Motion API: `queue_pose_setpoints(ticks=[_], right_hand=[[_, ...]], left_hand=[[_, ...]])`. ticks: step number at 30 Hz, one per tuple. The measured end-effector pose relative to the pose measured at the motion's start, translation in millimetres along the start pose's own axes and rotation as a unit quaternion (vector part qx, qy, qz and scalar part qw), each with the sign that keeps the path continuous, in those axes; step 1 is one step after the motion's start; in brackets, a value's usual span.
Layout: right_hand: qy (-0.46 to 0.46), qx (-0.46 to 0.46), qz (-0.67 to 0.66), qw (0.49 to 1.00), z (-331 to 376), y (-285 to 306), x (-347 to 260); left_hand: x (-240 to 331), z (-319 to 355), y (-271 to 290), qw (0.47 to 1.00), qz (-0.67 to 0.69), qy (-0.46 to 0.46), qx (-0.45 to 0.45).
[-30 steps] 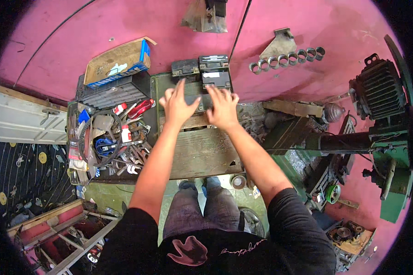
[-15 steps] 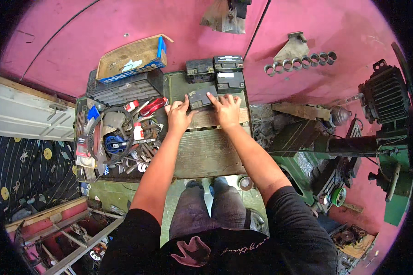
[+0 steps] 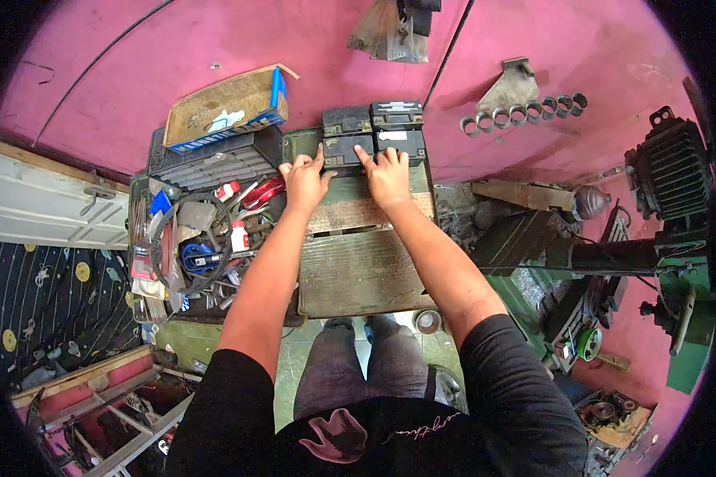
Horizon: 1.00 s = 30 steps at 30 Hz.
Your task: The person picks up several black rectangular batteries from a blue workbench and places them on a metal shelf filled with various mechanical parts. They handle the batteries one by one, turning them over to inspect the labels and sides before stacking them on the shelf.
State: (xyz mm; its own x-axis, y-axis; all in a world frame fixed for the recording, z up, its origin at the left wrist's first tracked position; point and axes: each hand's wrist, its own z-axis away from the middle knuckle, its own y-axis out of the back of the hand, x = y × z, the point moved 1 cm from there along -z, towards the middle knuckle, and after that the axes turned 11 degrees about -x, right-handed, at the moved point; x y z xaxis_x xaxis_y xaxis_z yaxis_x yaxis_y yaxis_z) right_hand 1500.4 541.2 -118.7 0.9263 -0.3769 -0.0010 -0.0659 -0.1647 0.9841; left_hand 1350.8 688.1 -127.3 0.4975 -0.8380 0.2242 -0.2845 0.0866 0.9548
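Observation:
A black motorcycle battery [image 3: 344, 149] sits in the front left place of a two-by-two group on the bench. My left hand [image 3: 304, 184] grips its left end, index finger and thumb spread along the side. From the right, my right hand [image 3: 388, 180] holds it, index finger reaching onto its top. Just behind is another black battery [image 3: 347, 121]. To the right are a battery with a white label [image 3: 401, 141] and, at the back, one with a printed top [image 3: 396, 113]. My right fingertips cover part of the labelled battery's front.
A worn wooden bench top [image 3: 366, 274] lies under my forearms. On the left stands a tray of tools and bottles [image 3: 207, 238], with an open cardboard box [image 3: 227, 111] on a drawer unit [image 3: 215, 159] behind. Green machinery [image 3: 525, 278] stands right; metal rings [image 3: 525, 115] hang on the pink wall.
Both hands have pushed the battery away from me and squared it up against the other batteries. It was tilted and nearer before.

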Motion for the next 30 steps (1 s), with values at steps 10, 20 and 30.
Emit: queue_pose_setpoints(ticks=[10, 20, 30], right_hand=[[-0.008, 0.037, 0.035, 0.999, -9, 3, 2], [-0.002, 0.049, 0.020, 0.999, -10, 7, 5], [-0.039, -0.049, -0.030, 0.998, 11, 55, -1]], left_hand=[[6, -3, -10, 1.000, -0.005, 0.019, 0.010], [5, -10, -2, 0.999, 0.016, 0.034, -0.026], [40, 22, 15, 0.990, 0.056, 0.128, -0.037]])
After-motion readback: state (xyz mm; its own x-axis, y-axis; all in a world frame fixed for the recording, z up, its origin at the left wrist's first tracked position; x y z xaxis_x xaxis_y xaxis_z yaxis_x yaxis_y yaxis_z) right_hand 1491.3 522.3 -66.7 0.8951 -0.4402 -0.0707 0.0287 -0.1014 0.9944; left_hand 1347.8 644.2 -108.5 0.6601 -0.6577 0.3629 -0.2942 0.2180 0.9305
